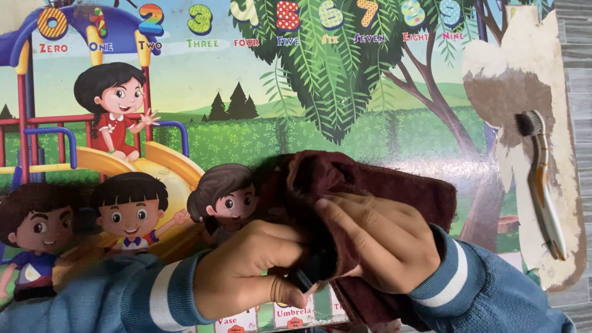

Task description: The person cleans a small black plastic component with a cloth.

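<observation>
My left hand (250,268) grips a small dark object (311,271) that is mostly hidden between both hands; I cannot tell what it is. My right hand (385,240) presses a dark maroon cloth (370,185) around that object, fingers curled over the fabric. Both hands hover low over a colourful children's play table top (246,105) printed with cartoon children, a slide, a tree and a row of numbers. Blue sleeves with white stripes cover both wrists.
A worn toothbrush (544,185) with a white and tan handle lies at the table's right side, on a patch (512,92) where the print has peeled off. Grey floor boards (576,74) show beyond the right edge.
</observation>
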